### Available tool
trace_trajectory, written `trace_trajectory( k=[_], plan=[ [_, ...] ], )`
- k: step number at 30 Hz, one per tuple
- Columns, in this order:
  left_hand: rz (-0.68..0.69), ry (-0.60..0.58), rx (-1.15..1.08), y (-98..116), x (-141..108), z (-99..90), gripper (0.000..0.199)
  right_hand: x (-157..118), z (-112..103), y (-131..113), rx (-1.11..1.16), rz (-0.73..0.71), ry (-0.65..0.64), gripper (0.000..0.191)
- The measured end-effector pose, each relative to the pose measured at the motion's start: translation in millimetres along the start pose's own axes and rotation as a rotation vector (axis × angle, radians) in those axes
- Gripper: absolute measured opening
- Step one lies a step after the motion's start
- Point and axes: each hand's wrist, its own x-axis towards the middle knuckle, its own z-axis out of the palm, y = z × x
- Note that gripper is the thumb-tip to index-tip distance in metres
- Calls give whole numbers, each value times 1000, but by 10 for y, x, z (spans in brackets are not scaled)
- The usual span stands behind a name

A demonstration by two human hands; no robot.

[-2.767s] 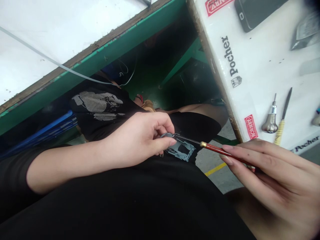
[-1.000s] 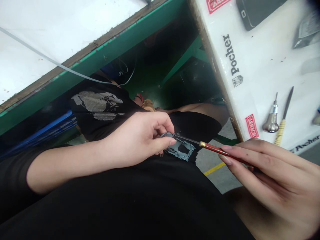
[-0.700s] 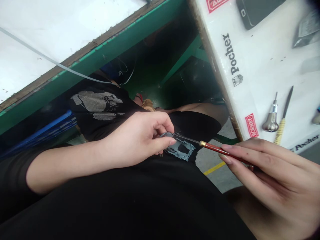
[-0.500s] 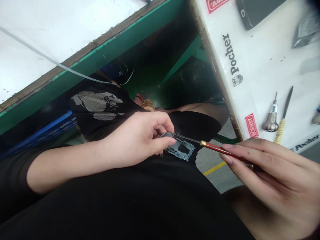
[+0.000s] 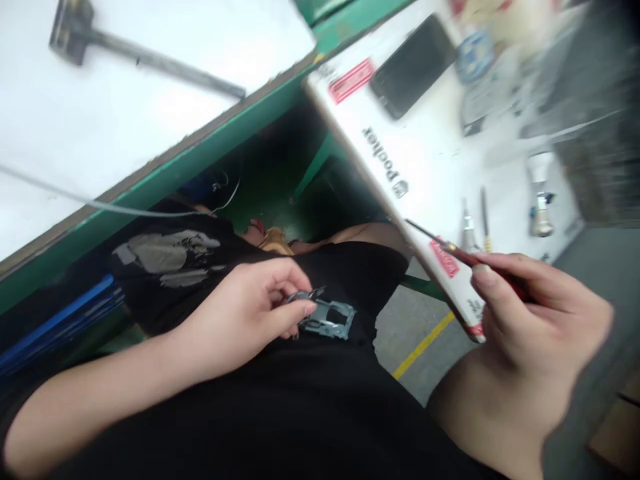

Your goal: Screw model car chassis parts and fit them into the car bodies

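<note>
My left fingers (image 5: 293, 308) pinch a grey-blue openwork metal frame (image 5: 327, 320) by one end, the left hand (image 5: 240, 313) closed and held over black cloth (image 5: 250, 413). My right fingers (image 5: 493, 280) are curled around a red-handled needle tool (image 5: 465, 255), the right hand (image 5: 530, 307) gripping it firmly, its steel tip well apart from the frame and over a white Pocher board (image 5: 415, 153), which carries a black phone (image 5: 413, 67)
</note>
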Motion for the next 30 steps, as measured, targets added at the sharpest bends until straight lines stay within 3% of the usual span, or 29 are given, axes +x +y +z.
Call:
trace_trajectory(
  k=[2,4,7,11,16,21,23,25,28,30],
  plan=[
    [-39,13,22,-13,5,-1,24,66,60,159,-46,103,226,28],
    [-72,14,38,-40,8,0,26,141,97,252,-230,90,319,37],
    [-77,9,27,-89,14,3,29,187,126,261,-492,38,209,41],
    [-83,7,39,-121,34,-4,32,106,159,194,-560,92,-45,44],
    [-97,1,84,-99,51,-33,36,-16,102,178,-637,89,-141,46],
    [-102,14,107,-40,49,-39,38,-46,-142,123,-603,74,-227,46],
    [-111,21,113,-11,51,-37,38,-24,-212,102,-521,100,-216,44],
    [-123,29,114,16,58,-35,40,24,-203,101,-421,176,-127,42],
    [-127,30,117,51,72,-21,43,133,-34,131,-352,336,12,49],
    [-117,41,109,71,77,3,44,208,115,148,-370,391,13,54]
  ],
)
